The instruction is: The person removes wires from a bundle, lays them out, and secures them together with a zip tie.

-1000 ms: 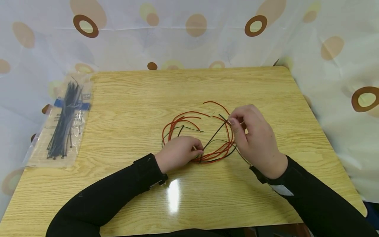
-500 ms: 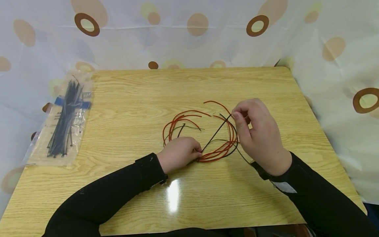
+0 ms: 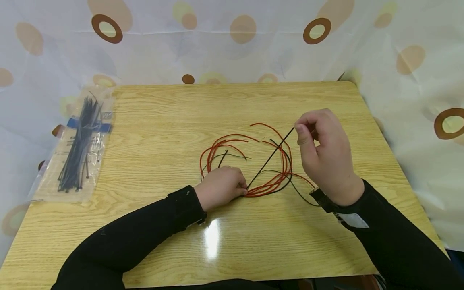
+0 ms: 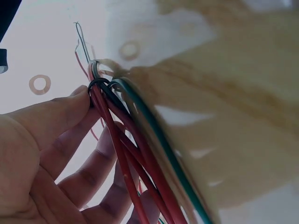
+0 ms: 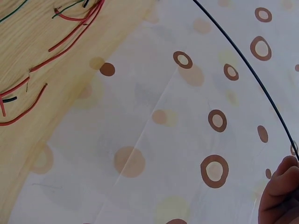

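A coil of red, green and black wires (image 3: 270,186) lies on the table. A black cable tie (image 3: 270,158) loops around the bundle, its long tail stretched up to the right. My left hand (image 3: 222,186) pinches the tie's loop where it meets the wires. In the left wrist view, the thumb and index finger of the left hand (image 4: 51,140) meet at the loop, and the other fingers lie behind the wires (image 4: 140,154). Raised over the coil's right side, my right hand (image 3: 326,159) pinches the tail's end. The right wrist view shows the tail (image 5: 252,70) curving to the right hand (image 5: 280,196).
A clear plastic bag (image 3: 47,185) of black cable ties (image 3: 81,149) lies at the table's left edge. Loose wire ends (image 3: 259,125) point toward the back. A patterned white sheet (image 3: 217,52) hangs behind the wooden table (image 3: 163,112).
My right hand has moved up and to the right, drawing the tie's tail longer and steeper. My left hand has stayed nearly in place at the bundle.
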Demonstrator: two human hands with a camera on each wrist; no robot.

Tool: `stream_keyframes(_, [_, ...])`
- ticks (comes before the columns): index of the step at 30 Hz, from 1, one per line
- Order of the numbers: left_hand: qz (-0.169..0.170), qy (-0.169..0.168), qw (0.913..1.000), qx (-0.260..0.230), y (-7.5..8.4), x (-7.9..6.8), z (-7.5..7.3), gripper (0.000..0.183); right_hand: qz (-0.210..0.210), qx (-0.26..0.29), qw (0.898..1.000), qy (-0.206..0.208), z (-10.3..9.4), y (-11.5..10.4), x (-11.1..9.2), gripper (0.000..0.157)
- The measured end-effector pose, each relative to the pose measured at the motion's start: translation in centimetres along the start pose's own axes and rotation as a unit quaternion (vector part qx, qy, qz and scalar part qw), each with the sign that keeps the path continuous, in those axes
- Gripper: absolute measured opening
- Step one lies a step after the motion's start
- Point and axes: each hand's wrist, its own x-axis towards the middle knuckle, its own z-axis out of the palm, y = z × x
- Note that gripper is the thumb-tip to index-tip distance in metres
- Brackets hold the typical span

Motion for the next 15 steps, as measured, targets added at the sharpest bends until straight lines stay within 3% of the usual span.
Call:
stream_keyframes(11, [0.023, 0.008, 0.9992, 0.032, -0.05, 0.17, 0.04, 0.015, 0.026, 0.007, 1.000, 0.016, -0.04, 0.39, 0.15, 0.003])
stream_keyframes(15, [0.005, 0.019, 0.9991, 0.036, 0.00, 0.07, -0.28, 0.015, 0.042, -0.001, 0.999, 0.009, 0.24, 0.68, -0.19, 0.005])
